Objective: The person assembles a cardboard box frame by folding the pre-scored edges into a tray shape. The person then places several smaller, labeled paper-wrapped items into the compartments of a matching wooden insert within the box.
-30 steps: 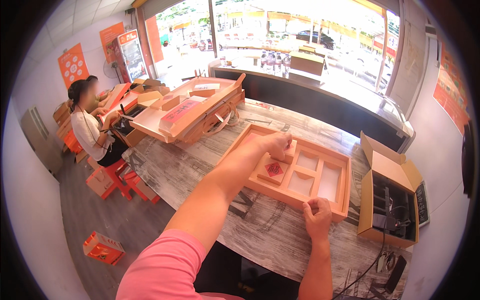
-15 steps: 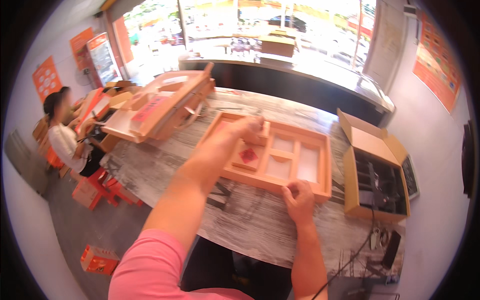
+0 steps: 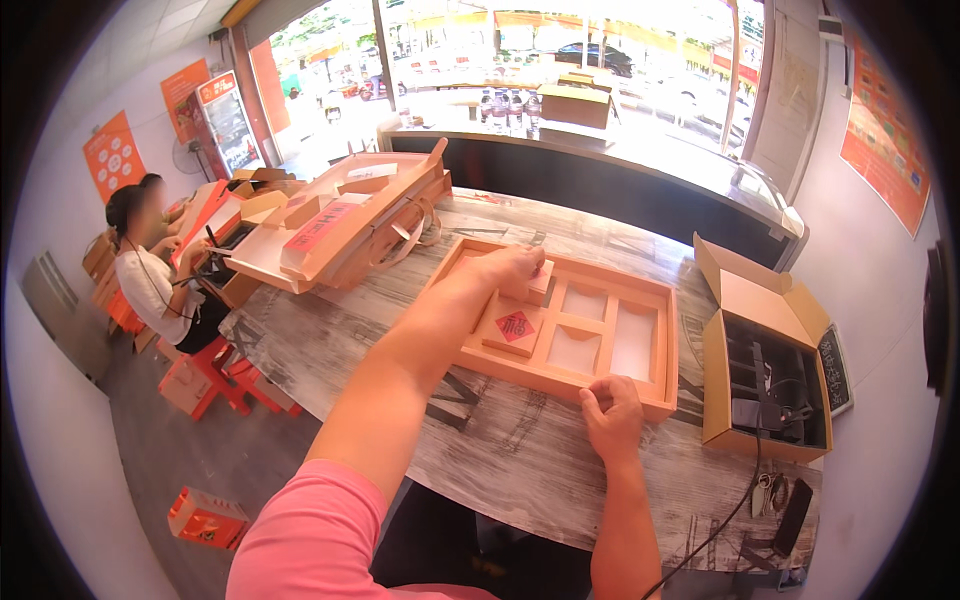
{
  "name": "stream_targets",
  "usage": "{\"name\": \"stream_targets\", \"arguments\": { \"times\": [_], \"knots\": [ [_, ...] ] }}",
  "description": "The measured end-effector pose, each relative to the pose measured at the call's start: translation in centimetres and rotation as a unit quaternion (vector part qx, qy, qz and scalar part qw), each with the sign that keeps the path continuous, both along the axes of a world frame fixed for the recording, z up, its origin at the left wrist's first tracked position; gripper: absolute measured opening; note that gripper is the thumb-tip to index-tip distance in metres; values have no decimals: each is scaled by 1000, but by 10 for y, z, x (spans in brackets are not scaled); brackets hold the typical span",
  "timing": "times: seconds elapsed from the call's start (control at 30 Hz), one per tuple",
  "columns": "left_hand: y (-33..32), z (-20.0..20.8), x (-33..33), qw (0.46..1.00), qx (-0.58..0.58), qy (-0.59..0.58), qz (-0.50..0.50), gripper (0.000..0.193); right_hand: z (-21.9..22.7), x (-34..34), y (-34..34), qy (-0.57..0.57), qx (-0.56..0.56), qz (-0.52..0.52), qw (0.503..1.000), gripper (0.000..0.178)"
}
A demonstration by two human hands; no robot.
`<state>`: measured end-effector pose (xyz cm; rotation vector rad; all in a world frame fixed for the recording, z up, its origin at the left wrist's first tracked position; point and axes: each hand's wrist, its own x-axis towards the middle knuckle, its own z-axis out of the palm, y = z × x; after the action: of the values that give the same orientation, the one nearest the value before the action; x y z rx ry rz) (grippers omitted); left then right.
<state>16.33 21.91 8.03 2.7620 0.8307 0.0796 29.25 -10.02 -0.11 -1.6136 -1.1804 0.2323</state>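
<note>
On the table in front of me lies a shallow orange-brown cardboard tray (image 3: 655, 290) divided into several compartments. My left hand (image 3: 515, 268) reaches over its far left part, fingers closed on a small box (image 3: 540, 284) in that section. Just nearer to me, a second small box (image 3: 515, 327) with a red diamond on top fills a compartment. White bottoms show in the compartments to the right. At the tray's front right edge, my right hand (image 3: 612, 412) has its fingers curled, thumb and forefinger against the wall.
Stacked open gift boxes (image 3: 340, 215) stand at the table's left. An open brown carton (image 3: 765, 380) of black devices and cables sits at right, near keys (image 3: 765, 492) and a dark flat object (image 3: 793, 517). A seated person (image 3: 150, 260) works at far left.
The whole view has shifted slightly. My left hand still grips the small box, which now appears lower in the tray. The right hand stays at the front edge.
</note>
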Motion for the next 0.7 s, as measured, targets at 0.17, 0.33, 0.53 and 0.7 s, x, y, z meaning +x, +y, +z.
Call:
{"name": "stream_targets", "arguments": {
  "times": [0.17, 0.33, 0.53, 0.7],
  "knots": [
    [0, -13, 5, 1000, -5, -13, -3, 48, -2, -2, 1, 5, 5, 13, 1000, 14],
    [2, -29, 7, 999, -36, -12, 14, 50, -7, 1, 2, 2, 14, 18, 1000, 14],
    [6, -32, 3, 999, 23, -34, -10, 42, -6, 0, 2, 29, 12, 23, 999, 13],
    [6, -25, 4, 1000, 22, -9, -8, 25, -10, 2, 2, 31, 19, 22, 999, 13]
  ]
}}
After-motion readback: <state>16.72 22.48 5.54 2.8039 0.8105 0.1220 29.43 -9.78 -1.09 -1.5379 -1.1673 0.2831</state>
